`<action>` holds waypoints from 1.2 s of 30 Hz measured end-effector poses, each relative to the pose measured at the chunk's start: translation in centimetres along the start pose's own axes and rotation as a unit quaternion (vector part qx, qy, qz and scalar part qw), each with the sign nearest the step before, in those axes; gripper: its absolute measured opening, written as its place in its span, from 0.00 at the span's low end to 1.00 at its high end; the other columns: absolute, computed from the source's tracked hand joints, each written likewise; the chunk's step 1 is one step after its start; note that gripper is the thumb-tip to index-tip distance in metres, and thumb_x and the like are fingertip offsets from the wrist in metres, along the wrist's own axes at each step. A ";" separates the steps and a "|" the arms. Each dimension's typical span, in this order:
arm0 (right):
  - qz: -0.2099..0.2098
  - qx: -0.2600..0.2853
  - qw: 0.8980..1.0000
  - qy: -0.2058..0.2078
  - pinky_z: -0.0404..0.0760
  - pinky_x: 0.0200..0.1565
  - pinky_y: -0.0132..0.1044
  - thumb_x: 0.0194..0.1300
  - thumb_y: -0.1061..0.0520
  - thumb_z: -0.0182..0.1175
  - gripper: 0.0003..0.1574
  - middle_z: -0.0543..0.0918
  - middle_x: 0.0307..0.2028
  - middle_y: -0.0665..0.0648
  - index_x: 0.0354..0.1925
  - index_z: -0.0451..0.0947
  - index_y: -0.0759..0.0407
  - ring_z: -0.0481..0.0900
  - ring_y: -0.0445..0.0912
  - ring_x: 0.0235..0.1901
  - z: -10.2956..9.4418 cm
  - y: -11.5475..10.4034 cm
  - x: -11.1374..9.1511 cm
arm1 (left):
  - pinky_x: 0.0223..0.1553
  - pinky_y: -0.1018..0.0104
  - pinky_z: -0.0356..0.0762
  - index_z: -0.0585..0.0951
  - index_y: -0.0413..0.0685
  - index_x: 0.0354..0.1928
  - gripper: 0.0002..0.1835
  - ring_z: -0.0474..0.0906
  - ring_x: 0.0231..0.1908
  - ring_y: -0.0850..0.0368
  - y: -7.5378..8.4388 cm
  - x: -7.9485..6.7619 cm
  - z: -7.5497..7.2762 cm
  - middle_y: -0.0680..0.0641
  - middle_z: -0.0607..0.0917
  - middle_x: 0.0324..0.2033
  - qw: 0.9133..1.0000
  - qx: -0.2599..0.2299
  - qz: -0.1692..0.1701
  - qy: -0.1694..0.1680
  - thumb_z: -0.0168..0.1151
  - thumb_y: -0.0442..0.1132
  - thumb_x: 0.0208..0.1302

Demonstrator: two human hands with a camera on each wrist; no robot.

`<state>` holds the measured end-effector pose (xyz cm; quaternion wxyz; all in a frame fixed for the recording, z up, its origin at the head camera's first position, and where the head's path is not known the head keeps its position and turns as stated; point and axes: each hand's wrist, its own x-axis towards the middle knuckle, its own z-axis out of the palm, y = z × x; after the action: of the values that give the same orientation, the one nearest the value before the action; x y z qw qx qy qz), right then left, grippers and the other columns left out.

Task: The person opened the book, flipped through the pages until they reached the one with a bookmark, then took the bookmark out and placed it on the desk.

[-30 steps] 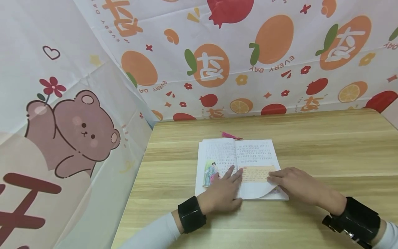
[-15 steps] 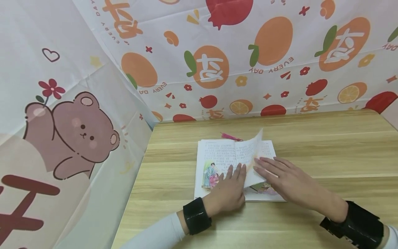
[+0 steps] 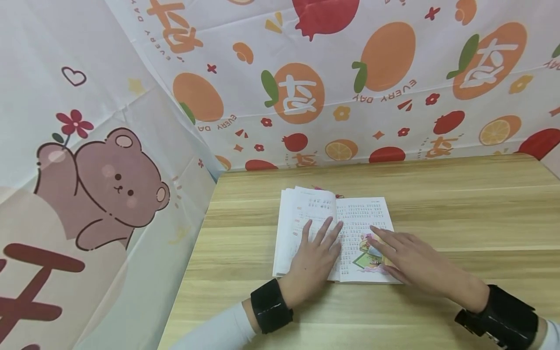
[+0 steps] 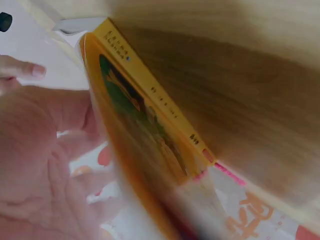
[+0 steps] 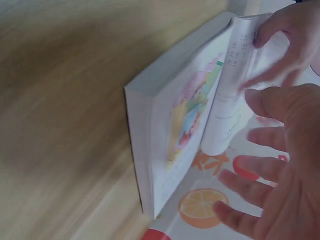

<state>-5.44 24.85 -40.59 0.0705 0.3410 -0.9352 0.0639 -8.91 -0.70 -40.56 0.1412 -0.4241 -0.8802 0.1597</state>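
cloth point(image 3: 22, 97) printed with a brown bear point(image 3: 115, 177) hung at the far left, the bear raising a red flower point(image 3: 74, 124). next to it, fruit-printed cloth point(image 3: 245, 97) ran along the back of the wood-grain tabletop point(image 3: 459, 209), showing oranges and red fruit. from the lower left came a pale sleeve point(image 3: 214, 330), then a black band point(image 3: 271, 305) around the wrist, then the left hand point(image 3: 311, 262). that hand lay across the left page point(image 3: 315, 199) with its fingers spread and nearly straight, reaching toward the fold. the book point(image 3: 350, 233) lay open on the tabletop between the 2 arms, its left-hand pages bowed upward. in the left wrist view its yellow spine point(image 4: 157, 95) and yellow cover point(image 4: 127, 95) showed, the lower part of the cover blurred. at the top of the fold a bit of pink tassel point(image 3: 318, 188) stuck out behind the pages. the right page point(image 3: 363, 209) lay flat, with lines of print and 1 coloured picture point(image 3: 367, 262). over that picture's right side reached the right hand point(image 3: 415, 260), palm down, fingers extended with gaps between them; in the right wrist view its fingertips appeared apart from the page. farthest right were a 2nd black band point(image 3: 498, 316) and a 2nd pale sleeve point(image 3: 552, 335), at the lower corner.
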 end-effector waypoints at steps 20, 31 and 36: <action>0.037 0.043 0.995 -0.088 0.73 0.46 0.62 0.40 0.34 0.66 0.49 0.73 0.57 0.64 0.56 0.71 0.59 0.69 0.58 0.52 0.7 1.4 -0.5 | 0.49 0.42 0.73 0.69 0.57 0.61 0.29 0.55 0.61 0.39 -1.0 -0.3 0.1 0.44 0.61 0.66 0.950 -0.257 -0.030 -0.176 0.58 0.53 0.56; 0.036 0.058 0.993 -0.097 0.76 0.44 0.60 0.40 0.35 0.66 0.43 0.75 0.56 0.63 0.52 0.75 0.55 0.71 0.57 0.51 0.4 1.7 -0.2 | 0.50 0.43 0.72 0.72 0.56 0.59 0.29 0.55 0.61 0.38 -0.9 0.2 -0.7 0.43 0.62 0.66 0.941 -0.280 -0.045 -0.188 0.62 0.48 0.53; 0.029 0.060 0.993 -0.099 0.77 0.43 0.59 0.40 0.38 0.68 0.40 0.75 0.55 0.64 0.52 0.76 0.54 0.72 0.57 0.50 0.4 1.8 -0.2 | 0.51 0.43 0.71 0.71 0.57 0.59 0.29 0.54 0.62 0.39 -0.9 0.1 -0.6 0.44 0.62 0.66 0.940 -0.280 -0.049 -0.190 0.62 0.48 0.53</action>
<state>-6.46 26.23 -41.15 -0.0444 0.3220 -0.9416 0.0877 -9.35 -1.03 -39.69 -0.1458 -0.3642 -0.9196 -0.0229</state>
